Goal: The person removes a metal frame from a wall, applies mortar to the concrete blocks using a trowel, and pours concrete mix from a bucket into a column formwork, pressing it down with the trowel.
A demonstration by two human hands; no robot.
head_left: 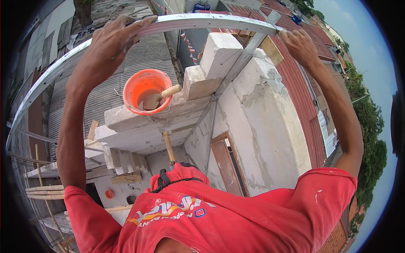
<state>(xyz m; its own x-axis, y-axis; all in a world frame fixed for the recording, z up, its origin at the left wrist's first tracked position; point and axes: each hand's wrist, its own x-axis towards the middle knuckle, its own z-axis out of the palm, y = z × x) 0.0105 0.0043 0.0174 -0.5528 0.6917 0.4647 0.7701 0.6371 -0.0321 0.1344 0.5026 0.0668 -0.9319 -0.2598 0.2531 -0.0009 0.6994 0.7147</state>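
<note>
A long silvery metal bar point(190, 22) with small holes curves across the top of the head view. My left hand point(114, 46) lies over the bar at the upper left, its fingers closed on it. At the bar's right end, my right hand point(298, 45) is closed around a spot I partly see, beside a short upright metal piece point(273, 17). An orange bucket point(137, 86) stands on the block wall below my left hand. Inside it leans a trowel with a wooden handle point(170, 91).
Pale blocks point(221, 52) are stacked on the wall beyond the bucket. A thick plastered wall point(270, 118) runs down the right. Below are a brown door point(228, 166), bamboo poles point(45, 192) and a small orange bucket point(109, 194). Corrugated roofs point(147, 52) lie beyond.
</note>
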